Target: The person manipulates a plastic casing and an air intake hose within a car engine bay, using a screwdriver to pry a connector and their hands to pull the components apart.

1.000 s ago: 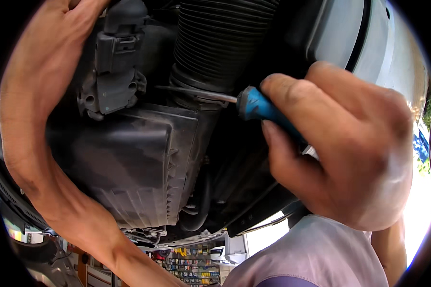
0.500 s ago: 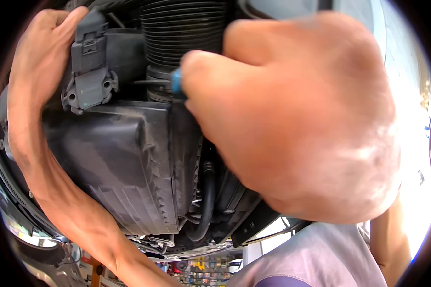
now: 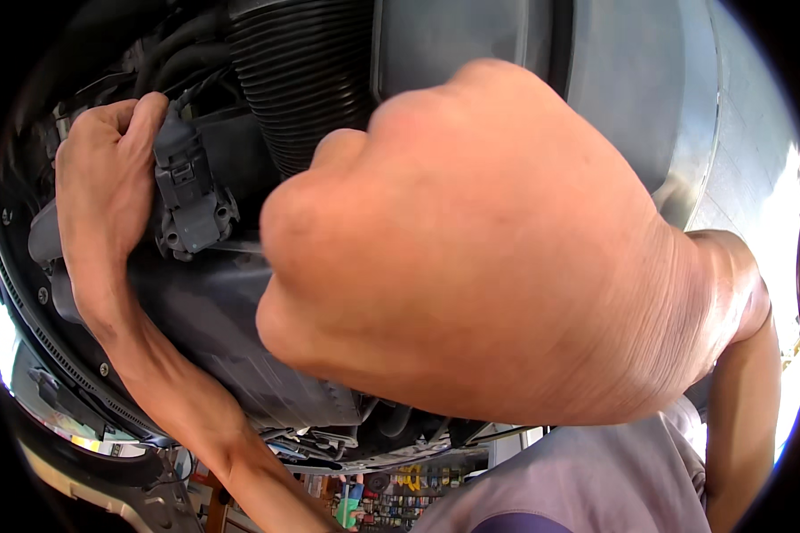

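Note:
My left hand [image 3: 108, 178] reaches in at the upper left, its fingers curled away and their tips hidden. Its thumb lies against a dark grey plug connector [image 3: 183, 164], which sits on a sensor [image 3: 194, 226] bolted to the black air filter box [image 3: 204, 298]. What those fingers grip cannot be seen. Very close and large, my right hand [image 3: 471, 258] is closed in a fist in front of the box and the lower end of the ribbed black air hose [image 3: 298, 80]. A blue-handled screwdriver shows in that fist in the earlier view; now the fist hides it.
Dark hoses and cables [image 3: 187, 58] run behind my left hand. A smooth grey panel [image 3: 471, 44] stands at the upper right. The black body edge [image 3: 62, 360] curves along the left. Below, beyond the car, are shelves of small coloured goods [image 3: 400, 497].
My right fist has come left and lower across the view, covering the hose joint and the blue handle. The engine parts and my left hand appear lower and slightly further right.

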`<state>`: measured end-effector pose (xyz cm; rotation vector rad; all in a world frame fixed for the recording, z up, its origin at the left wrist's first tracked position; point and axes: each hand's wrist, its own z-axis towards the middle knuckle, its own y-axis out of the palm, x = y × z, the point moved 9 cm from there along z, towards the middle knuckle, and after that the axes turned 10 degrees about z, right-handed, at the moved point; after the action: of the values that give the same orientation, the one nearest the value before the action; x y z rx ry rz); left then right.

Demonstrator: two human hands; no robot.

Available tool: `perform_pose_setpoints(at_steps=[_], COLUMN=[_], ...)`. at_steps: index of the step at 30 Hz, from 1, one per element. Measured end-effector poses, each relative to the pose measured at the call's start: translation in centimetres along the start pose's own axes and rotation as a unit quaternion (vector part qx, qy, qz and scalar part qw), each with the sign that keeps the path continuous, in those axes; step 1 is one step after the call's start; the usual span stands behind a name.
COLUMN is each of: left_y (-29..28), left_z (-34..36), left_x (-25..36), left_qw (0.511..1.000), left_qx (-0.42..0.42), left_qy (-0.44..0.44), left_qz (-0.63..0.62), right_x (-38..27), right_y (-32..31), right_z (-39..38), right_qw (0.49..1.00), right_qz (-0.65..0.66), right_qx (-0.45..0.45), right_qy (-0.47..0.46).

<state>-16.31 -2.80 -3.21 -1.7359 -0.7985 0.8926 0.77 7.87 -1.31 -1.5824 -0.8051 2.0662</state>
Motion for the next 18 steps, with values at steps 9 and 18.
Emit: perform_pose_setpoints(at_steps=[9,18], left_y=[0.1,0.7], left_z=[0.3,0.8], left_x=[0.4,0.6], left_qw=[1.000,1.000], left_qx=[-0.009,-0.005], left_qy=[-0.007,-0.003], left_qz=[-0.016,-0.020], right_x=[0.4,-0.4], right_y=[-0.3,-0.9], right_z=[0.3,-1.9], right_qw=[1.000,1.000], right_qz=[0.023,0.016], right_qx=[-0.006,-0.020], right_qy=[-0.001,0.006])
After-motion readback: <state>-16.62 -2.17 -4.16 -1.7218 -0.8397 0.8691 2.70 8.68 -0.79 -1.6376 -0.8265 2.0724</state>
